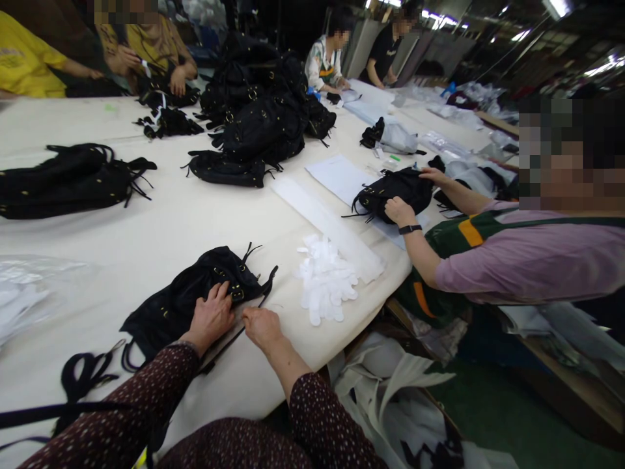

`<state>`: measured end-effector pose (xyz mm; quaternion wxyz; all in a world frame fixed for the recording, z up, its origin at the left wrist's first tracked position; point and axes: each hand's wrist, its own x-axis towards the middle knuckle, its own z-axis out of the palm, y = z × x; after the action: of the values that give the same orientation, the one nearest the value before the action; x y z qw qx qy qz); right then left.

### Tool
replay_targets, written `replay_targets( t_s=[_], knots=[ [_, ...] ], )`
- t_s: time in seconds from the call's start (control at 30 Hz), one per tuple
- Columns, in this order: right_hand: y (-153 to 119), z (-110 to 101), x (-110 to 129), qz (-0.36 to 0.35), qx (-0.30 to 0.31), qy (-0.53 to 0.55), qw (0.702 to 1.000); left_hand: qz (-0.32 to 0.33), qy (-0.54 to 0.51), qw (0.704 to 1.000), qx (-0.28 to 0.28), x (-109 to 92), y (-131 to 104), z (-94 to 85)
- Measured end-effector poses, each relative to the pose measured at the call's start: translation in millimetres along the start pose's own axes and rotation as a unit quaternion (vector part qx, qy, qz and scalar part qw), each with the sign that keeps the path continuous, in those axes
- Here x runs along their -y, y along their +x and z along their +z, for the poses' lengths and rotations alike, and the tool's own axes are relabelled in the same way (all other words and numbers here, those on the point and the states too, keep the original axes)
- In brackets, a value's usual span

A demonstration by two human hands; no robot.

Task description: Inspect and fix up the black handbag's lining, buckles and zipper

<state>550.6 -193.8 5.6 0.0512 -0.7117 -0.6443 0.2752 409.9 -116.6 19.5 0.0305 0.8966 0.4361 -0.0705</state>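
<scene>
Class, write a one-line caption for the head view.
Left hand on a black bag, right hand close beside it, white pieces nearby on a pale table.

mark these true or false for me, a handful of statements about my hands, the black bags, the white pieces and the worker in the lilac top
1. Your left hand is on the nearest black bag. True.
2. The loose white pieces are stacked on top of that bag. False: they lie on the table, to the right of the bag.
3. The worker in the lilac top has both hands at a black bag. True.
4. Your right hand is inside the clear plastic. False: it is out in view, its fingers at a thin black strap.
5. That worker wears a dark band on one wrist. True.
</scene>
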Motion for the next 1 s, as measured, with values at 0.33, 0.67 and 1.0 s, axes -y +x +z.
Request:
replay_targets(
  t_s=[0.33, 0.67, 1.0],
  knots=[
    [-0.7, -26.9, 9.5, -0.043, -0.060, 0.020, 0.997, 0.062, -0.001, 0.998, -0.032, 10.1, -1.8, -16.5],
    [13.0, -54.7, 27.3, -0.016, -0.125, 0.170, 0.977, 0.137, 0.002, 0.990, -0.045, 33.5, -16.0, -58.5],
    [25.3, -34.2, 26.9, -0.023, -0.084, 0.182, 0.979, 0.107, -0.128, 0.986, 0.004, 58.4, -2.7, -28.1]
  ],
)
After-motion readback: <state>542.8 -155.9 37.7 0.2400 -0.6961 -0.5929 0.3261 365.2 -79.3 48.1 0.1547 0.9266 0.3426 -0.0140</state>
